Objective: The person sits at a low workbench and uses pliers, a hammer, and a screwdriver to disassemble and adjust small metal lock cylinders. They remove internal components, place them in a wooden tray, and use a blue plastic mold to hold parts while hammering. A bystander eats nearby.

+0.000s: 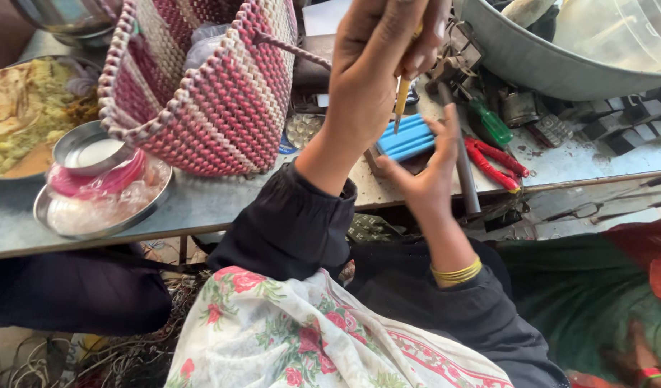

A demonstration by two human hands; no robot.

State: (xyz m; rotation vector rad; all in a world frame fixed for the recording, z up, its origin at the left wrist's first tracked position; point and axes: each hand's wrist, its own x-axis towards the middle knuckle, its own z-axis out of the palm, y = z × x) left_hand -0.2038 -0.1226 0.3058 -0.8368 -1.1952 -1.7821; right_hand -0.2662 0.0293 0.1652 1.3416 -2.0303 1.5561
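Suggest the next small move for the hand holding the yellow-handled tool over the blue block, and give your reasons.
Probably lower the left hand so the yellow-handled tool meets the blue block. The tool's tip hangs just above the block's ribbed top, apparently not yet touching, while the right hand steadies the block from beneath at the bench edge.

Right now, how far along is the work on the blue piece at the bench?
Done: little can be told; the blue ribbed piece looks whole, with no loose parts visible. In hand: the right hand steadies it on the metal table while the left hand points a yellow-handled tool down at it. Left: the tip has not clearly reached it; red-handled pliers and green screwdriver lie unused.
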